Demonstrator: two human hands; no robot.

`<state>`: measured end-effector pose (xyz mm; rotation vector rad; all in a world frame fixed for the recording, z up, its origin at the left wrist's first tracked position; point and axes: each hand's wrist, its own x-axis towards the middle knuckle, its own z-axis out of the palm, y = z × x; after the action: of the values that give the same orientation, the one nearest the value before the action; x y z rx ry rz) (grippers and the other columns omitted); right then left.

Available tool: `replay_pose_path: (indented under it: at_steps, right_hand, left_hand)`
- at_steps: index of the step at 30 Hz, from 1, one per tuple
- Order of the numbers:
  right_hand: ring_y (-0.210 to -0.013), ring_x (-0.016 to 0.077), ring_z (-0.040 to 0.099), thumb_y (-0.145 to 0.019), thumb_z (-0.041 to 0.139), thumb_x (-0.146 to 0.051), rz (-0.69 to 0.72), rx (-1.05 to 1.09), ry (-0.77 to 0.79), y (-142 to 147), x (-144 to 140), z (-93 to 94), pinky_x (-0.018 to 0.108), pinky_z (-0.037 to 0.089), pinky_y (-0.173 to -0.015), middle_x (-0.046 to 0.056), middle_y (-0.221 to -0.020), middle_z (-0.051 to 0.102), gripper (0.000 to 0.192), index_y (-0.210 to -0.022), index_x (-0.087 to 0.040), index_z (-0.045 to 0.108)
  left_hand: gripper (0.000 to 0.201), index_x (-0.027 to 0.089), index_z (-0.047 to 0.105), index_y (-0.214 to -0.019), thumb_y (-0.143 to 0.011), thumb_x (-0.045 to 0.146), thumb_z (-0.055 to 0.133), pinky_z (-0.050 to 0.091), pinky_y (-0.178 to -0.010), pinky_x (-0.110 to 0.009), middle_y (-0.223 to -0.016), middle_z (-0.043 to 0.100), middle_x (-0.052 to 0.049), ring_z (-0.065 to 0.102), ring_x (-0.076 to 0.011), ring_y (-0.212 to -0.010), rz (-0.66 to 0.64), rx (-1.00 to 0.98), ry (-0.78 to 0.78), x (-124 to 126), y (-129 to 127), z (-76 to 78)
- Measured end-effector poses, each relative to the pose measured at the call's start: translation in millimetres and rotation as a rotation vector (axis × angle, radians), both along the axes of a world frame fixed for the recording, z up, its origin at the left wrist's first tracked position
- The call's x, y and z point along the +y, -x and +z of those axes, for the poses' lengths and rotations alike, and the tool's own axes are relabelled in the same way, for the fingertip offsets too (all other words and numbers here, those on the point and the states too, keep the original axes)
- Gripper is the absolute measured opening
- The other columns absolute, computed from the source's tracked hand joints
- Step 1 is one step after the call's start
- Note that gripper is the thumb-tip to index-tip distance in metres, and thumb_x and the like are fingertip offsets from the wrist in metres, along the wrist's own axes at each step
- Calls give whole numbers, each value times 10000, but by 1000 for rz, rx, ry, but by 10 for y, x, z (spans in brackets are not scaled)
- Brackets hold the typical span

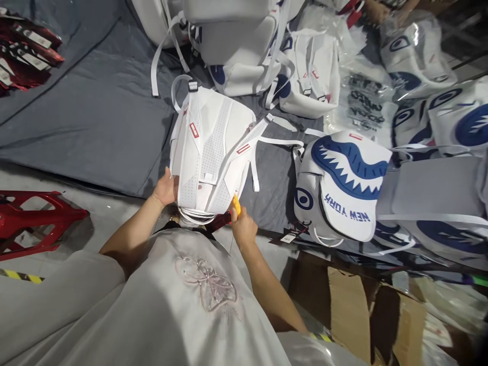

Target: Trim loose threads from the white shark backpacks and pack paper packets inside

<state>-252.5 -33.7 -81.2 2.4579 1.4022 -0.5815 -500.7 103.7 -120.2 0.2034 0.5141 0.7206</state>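
Gripping a white backpack [209, 147] over grey cloth [95, 117], left hand [165, 188]; right hand [244, 226] clamps yellow tool [237, 205].

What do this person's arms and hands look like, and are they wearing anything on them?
Both arms are bare from the elbow down, with no gloves, watch or rings that I can make out. The left hand and right hand are uncovered. The garment above is pale grey-white with a pinkish embroidered butterfly on the front.
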Motion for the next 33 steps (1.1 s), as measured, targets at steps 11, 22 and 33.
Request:
replay_pose_path:
  at_steps: [11, 22, 33]
  right_hand:
    - [-826, 227, 668, -1070, 280, -432, -216, 99, 0, 121, -569, 247, 284, 300, -611, 106, -927, 714, 427, -1228, -155, 564]
    - [-834, 219, 696, -1070, 320, -420, -79, 201, 246, 638, -1154, 537, 278, 342, -627, 89, -916, 740, 379, -1213, -185, 581]
    - [-814, 225, 715, -1046, 392, -382, -54, 280, 121, 651, -949, 471, 282, 448, -648, 97, -900, 752, 351, -1155, -204, 674]
  left_hand:
    - [931, 85, 573, -1350, -801, 831, 481, 416, -1125, -529, -1180, 720, -182, 585, -378, -1274, -41, -50, -50, 93, -184, -48]
    - [806, 71, 599, -1307, -851, 730, 517, 423, -1104, -534, -1129, 733, -193, 634, -375, -1202, -64, -45, 33, 119, -163, -76]
    - [607, 209, 540, -1371, -856, 527, 587, 300, -1166, -599, -1314, 621, -167, 438, -381, -1389, 28, 1009, -500, -337, -48, 442]
